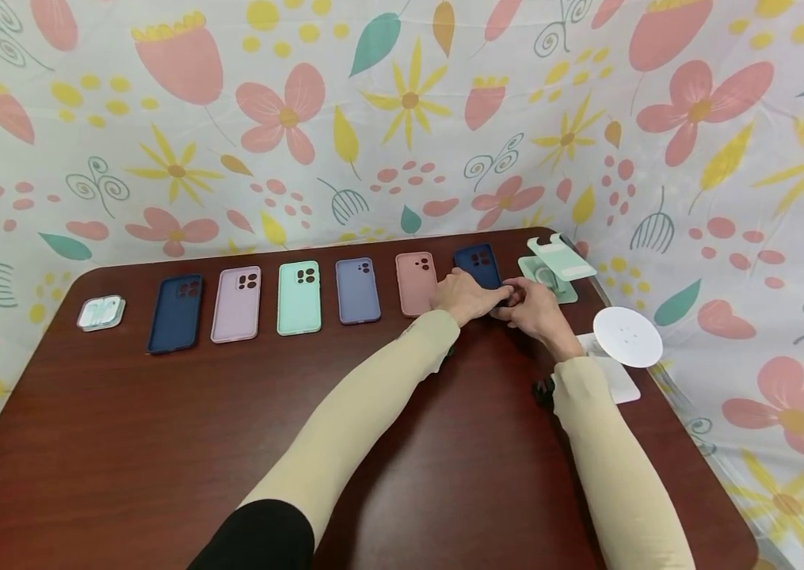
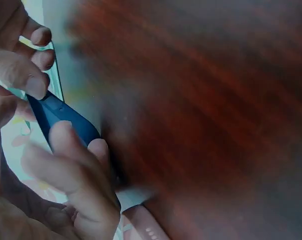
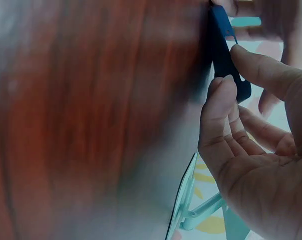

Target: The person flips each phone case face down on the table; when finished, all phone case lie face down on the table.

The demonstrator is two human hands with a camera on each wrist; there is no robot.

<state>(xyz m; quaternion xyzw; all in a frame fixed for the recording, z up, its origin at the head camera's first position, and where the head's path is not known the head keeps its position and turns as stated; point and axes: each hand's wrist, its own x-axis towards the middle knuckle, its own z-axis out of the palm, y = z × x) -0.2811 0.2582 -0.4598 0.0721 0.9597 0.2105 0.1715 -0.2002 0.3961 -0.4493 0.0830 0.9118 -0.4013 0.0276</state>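
A dark blue phone case (image 1: pixel 478 264) is at the right end of a row of cases, its near end between my two hands. My right hand (image 1: pixel 539 313) pinches one corner, with the thumb on one face and the fingertips behind, as the right wrist view shows. From the other side, my left hand (image 1: pixel 464 296) holds the case's opposite corner, thumb and finger around the edge in the left wrist view. A pink case (image 1: pixel 416 285) lies just left of my left hand. To the right of my right hand stands a mint green folding stand (image 1: pixel 562 260).
Leftward in the row lie a periwinkle case (image 1: pixel 357 291), a mint case (image 1: pixel 299 299), a lilac case (image 1: pixel 236 305) and another dark blue case (image 1: pixel 175 314). Boxed white earphones (image 1: pixel 101 313) lie far left. A white stand with a round plate (image 1: pixel 627 337) is near the table's right edge.
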